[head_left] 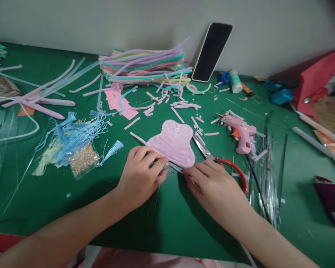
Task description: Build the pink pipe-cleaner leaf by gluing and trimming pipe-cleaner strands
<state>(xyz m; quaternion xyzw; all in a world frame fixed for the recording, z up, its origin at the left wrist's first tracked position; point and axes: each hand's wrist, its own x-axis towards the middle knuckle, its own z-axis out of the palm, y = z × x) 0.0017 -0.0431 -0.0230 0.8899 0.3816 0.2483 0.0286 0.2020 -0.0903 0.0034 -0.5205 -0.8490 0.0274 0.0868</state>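
A pale pink fuzzy shape (174, 143), made of rows of pipe cleaner, lies flat on the green table (100, 212). My left hand (142, 173) is at its lower left edge, fingers curled and closed round a pale pink pipe cleaner (139, 139) whose free end sticks out up and left. At the lower right edge, my right hand (212, 186) pinches the same strip's other side, which runs along the bottom of the shape. Scissors with orange-red handles (236, 167) lie partly under the right hand, blades toward the shape.
A pink glue gun (242, 136) lies at right beside clear strips (268, 182). Cut pink pieces (187, 105) are scattered behind the shape. Farther back are a pipe cleaner pile (142, 65) and a leaning phone (212, 52). Blue tassels (75, 134) and a bag of beads (83, 160) lie left.
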